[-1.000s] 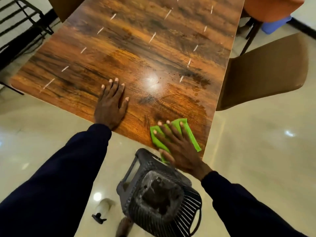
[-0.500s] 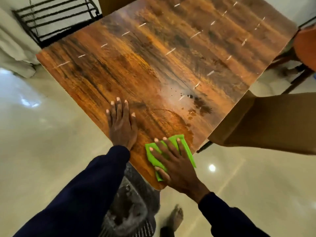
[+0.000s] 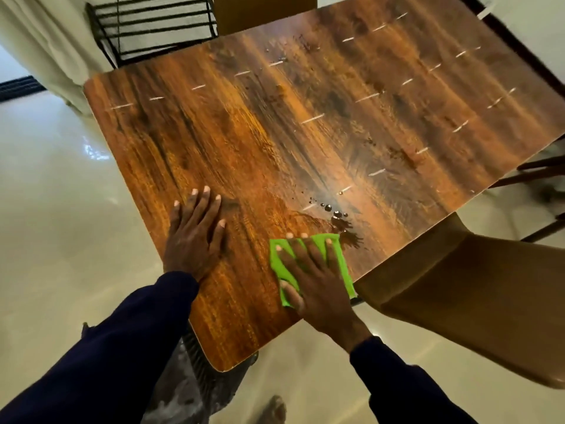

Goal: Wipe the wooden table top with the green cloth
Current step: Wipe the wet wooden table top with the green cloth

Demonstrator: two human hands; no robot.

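Head view: right hand (image 3: pixel 318 289), fingers splayed flat, has pushed the green cloth (image 3: pixel 341 264) along the wooden table top (image 3: pixel 244 133) to just beside the droplets (image 3: pixel 336 214), left hand (image 3: pixel 192 240) still pressed flat, so the spill is likely next.

Your surface (image 3: pixel 275 148) is dark-grained wood, smooth and glossy, catching the light. Beads of liquid (image 3: pixel 336 214) sit shiny on it. The green cloth (image 3: pixel 341 261) looks soft and matt. The pale floor (image 3: pixel 46 209) is polished and reflective; the brown chair (image 3: pixel 474 301) looks smooth and matt.
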